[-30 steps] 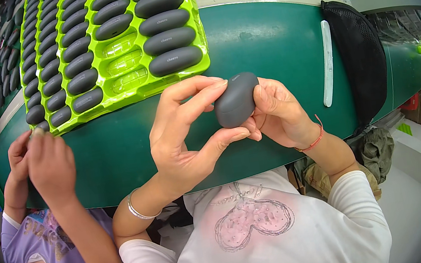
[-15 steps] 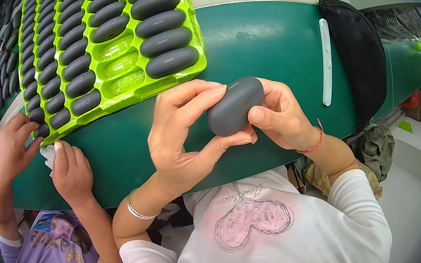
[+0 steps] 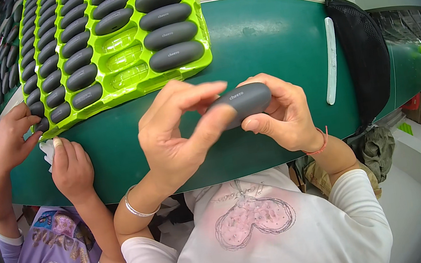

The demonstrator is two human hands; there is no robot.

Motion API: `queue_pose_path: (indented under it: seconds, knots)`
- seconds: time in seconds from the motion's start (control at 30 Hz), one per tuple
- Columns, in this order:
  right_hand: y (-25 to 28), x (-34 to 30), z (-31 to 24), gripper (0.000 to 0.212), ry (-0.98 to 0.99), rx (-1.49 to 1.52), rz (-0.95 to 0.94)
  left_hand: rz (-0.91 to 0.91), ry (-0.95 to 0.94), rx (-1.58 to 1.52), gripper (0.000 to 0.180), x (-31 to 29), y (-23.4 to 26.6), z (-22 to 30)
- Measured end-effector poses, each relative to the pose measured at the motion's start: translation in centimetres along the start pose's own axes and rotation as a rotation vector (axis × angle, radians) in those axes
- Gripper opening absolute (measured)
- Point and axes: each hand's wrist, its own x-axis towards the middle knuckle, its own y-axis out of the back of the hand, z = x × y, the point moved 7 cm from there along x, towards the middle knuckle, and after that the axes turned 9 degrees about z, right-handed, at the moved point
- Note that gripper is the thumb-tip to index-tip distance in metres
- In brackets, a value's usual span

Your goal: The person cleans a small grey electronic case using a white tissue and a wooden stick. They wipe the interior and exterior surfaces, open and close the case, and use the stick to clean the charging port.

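A dark grey oval case (image 3: 252, 98) with a smooth matte shell is tilted in front of me, above the table. My right hand (image 3: 286, 112) grips its right end, thumb below and fingers curled behind. At the left end is my left hand (image 3: 175, 131), its index finger raised off the shell and its thumb blurred across the front. Thumb and index are apart; whether the thumb touches the case I cannot tell. Beyond my hands, a bright green moulded tray (image 3: 157, 82) holds rows of similar cases, with several bare hollows in one row.
To the left, a co-worker's hands (image 3: 72, 171) are at the tray's near corner, by a white cloth (image 3: 48, 150). A pale flat strip (image 3: 329, 62) and a black mesh-covered item (image 3: 362, 57) lie on the green table (image 3: 268, 41) at right.
The case has turned between my hands to a flatter angle, more of its upper side showing. My left index finger has lifted away and the thumb has shifted.
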Motion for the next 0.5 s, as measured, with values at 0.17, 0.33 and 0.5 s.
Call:
queue_pose_path:
  seconds: [0.17, 0.33, 0.5]
  knots:
    - [0.0, 0.2, -0.2, 0.035, 0.093, -0.073, -0.044, -0.019, 0.114, 0.001, 0.029, -0.2, -0.1, -0.5]
    - [-1.0, -0.2, 1.2, 0.041, -0.075, 0.135, -0.085, -0.030, 0.329, -0.133, 0.027, -0.8, 0.5, -1.4]
    - [-1.3, -0.4, 2.3, 0.032, -0.300, 0.392, -0.182, -0.053, 0.055, -0.121, 0.037, -0.4, 0.5, -0.3]
